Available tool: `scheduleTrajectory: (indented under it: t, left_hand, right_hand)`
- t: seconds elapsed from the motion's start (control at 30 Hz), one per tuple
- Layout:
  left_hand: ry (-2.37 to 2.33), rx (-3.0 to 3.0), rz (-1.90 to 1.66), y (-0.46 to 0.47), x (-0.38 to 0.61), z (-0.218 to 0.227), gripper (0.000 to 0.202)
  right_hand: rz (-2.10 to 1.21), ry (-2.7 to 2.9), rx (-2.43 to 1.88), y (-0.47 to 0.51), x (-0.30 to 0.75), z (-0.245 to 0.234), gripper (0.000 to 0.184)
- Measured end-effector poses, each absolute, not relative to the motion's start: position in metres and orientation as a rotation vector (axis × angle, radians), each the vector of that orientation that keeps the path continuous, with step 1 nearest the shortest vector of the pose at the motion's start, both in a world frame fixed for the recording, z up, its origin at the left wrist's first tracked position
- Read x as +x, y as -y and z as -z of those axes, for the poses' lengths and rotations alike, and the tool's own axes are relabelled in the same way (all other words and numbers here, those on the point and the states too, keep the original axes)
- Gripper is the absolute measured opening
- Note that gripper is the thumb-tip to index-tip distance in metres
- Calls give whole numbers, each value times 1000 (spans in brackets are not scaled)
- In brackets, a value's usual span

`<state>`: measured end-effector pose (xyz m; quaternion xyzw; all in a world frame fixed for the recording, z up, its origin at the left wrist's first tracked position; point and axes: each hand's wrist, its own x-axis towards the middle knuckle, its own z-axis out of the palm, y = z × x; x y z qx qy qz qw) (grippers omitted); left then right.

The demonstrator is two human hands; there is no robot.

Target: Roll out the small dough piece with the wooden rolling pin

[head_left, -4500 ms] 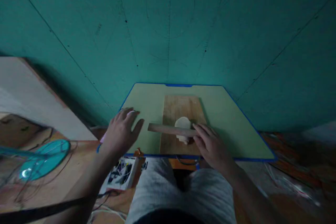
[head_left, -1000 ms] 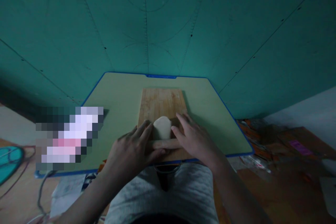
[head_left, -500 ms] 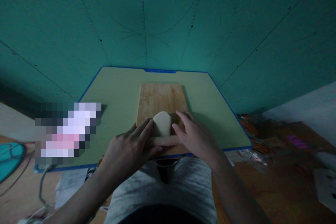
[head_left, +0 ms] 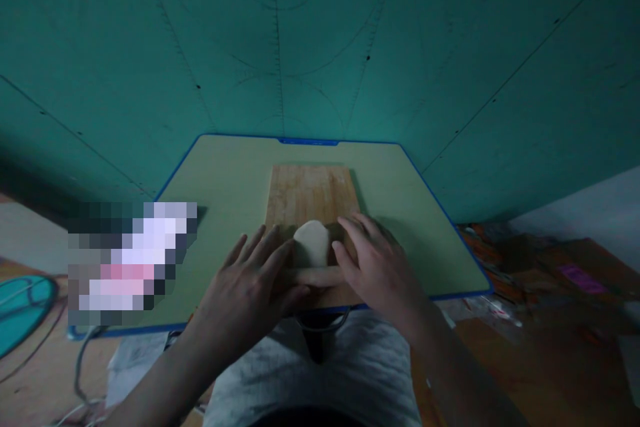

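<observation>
A pale lump of dough (head_left: 311,242) lies on a wooden board (head_left: 310,192) that rests on a green tabletop with a blue rim (head_left: 225,177). A wooden rolling pin (head_left: 319,275) lies crosswise at the dough's near edge. My left hand (head_left: 245,293) presses flat on the pin's left part, fingers stretched and spread. My right hand (head_left: 381,268) lies flat on the pin's right part, fingers reaching past the dough's right side. Both ends of the pin are hidden under my palms.
A blurred-out object (head_left: 131,259) sits on the table's left side. A teal fan (head_left: 20,307) and cables (head_left: 80,363) lie on the floor at left. Wrappers and clutter (head_left: 500,280) lie at right. A teal wall (head_left: 320,47) rises just behind the table.
Earlier my left hand rested on the table's left part while my right hand alone held the pin over the dough. Both hands now lie on the pin, which sits at the dough's near edge.
</observation>
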<state>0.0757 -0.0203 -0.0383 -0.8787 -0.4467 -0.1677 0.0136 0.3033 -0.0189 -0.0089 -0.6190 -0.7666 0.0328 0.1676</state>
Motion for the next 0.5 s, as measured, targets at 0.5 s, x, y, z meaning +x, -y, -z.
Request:
scheduleTrajectory:
  t: [0.5]
  left_hand:
    - [1470,-2594,431,-37,97,12,41]
  right_hand:
    - [55,2325,-1455,-57,306,2,27]
